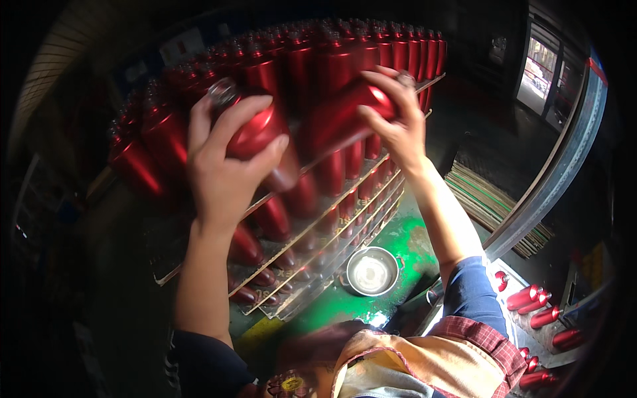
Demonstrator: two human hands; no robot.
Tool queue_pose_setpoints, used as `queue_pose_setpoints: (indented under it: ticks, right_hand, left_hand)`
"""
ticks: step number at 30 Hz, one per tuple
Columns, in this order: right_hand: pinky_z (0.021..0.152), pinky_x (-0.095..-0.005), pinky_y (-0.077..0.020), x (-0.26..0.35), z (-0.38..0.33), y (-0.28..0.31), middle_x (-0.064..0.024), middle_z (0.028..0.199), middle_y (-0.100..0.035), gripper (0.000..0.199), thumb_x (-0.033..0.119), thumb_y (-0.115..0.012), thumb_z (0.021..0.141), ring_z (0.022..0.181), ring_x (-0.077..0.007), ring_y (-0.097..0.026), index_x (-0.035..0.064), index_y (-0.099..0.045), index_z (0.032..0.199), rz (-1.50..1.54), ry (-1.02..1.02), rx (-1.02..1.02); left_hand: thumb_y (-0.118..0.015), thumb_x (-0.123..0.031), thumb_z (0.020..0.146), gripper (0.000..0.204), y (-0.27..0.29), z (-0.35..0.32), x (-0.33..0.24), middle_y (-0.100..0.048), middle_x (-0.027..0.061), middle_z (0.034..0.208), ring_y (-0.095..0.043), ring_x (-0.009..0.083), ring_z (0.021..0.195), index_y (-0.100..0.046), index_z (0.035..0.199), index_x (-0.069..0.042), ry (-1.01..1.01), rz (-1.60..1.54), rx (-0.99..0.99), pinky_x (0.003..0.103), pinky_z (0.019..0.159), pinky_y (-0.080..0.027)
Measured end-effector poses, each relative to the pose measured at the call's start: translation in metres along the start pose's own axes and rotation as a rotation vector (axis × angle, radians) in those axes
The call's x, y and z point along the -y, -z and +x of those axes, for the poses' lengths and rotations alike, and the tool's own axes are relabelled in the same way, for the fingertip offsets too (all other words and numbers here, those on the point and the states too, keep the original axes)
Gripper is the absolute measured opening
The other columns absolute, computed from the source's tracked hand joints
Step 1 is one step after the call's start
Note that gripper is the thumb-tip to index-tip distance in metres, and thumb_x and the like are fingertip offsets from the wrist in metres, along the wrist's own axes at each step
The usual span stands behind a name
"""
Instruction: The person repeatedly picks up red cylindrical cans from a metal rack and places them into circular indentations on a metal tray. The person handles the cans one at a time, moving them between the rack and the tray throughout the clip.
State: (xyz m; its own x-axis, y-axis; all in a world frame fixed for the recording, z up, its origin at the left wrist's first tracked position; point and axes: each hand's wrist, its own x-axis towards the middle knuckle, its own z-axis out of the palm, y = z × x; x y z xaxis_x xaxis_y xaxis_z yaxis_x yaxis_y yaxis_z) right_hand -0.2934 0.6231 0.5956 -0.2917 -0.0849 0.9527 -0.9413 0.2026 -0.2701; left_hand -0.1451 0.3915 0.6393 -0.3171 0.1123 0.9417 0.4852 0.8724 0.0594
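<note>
My left hand (222,166) is closed around a shiny red metal cylinder (255,129) with a silver neck, held tilted above a stack. My right hand (397,123) grips a second red cylinder (358,106) by its rounded upper end, its lower part blurred. Both hands hover over the top layer of upright red cylinders (332,56) packed in rows. Thin boards (345,189) separate the layers beneath, and more red cylinders show between them.
A round metal bowl (371,270) sits on the green floor (405,239) below the stack. A pile of flat sheets (491,199) lies to the right. Several loose red cylinders (534,302) rest on a bright surface at lower right. A bright doorway (541,66) shows at far right.
</note>
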Motion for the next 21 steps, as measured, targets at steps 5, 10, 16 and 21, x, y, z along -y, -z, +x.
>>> queue_pose_setpoints:
  ticks: [5, 10, 16, 21]
  right_hand:
    - [0.105, -0.0378, -0.0457, -0.023, -0.101, 0.08, -0.0092, 0.125, -0.06, 0.054, 0.014, -0.065, 0.088, 0.116, -0.0208, -0.058, 0.0071, -0.051, 0.139, 0.731, -0.712, -0.44]
    - [0.097, -0.0495, -0.051, -0.061, -0.225, 0.107, -0.0112, 0.122, -0.061, 0.042, 0.025, -0.065, 0.089, 0.112, -0.0253, -0.06, 0.0097, -0.055, 0.127, 1.268, -1.319, -0.619]
    - [0.097, -0.0621, -0.0506, -0.107, -0.316, 0.085, -0.0179, 0.128, -0.06, 0.05, 0.031, -0.066, 0.085, 0.116, -0.0373, -0.06, 0.0078, -0.054, 0.128, 1.243, -1.871, -0.995]
    - [0.092, -0.0594, -0.0549, -0.143, -0.351, 0.063, -0.0185, 0.124, -0.062, 0.048, 0.044, -0.062, 0.091, 0.115, -0.0421, -0.059, 0.0081, -0.061, 0.122, 1.395, -1.844, -1.027]
  left_hand:
    - [-0.076, -0.016, 0.073, 0.069, -0.019, -0.075, -0.039, -0.049, 0.0179, 0.137, -0.059, 0.0256, 0.113, -0.049, 0.135, -0.002, 0.562, -0.945, -0.045, 0.038, 0.097, -0.051]
    - [-0.064, -0.025, 0.089, 0.055, -0.138, -0.194, -0.037, -0.059, 0.013, 0.129, -0.059, 0.0235, 0.115, -0.048, 0.137, -0.002, 1.423, -1.571, 0.187, 0.04, 0.102, -0.048]
    - [-0.044, -0.053, 0.095, 0.059, -0.288, -0.326, -0.024, -0.062, 0.0169, 0.126, -0.066, 0.0328, 0.108, -0.06, 0.122, -0.003, 2.007, -2.161, 0.374, 0.048, 0.085, -0.06]
    - [-0.057, -0.055, 0.085, 0.059, -0.347, -0.384, -0.001, -0.059, 0.0227, 0.115, -0.056, 0.0477, 0.104, -0.063, 0.12, -0.007, 2.649, -2.097, 0.25, 0.046, 0.071, -0.064]
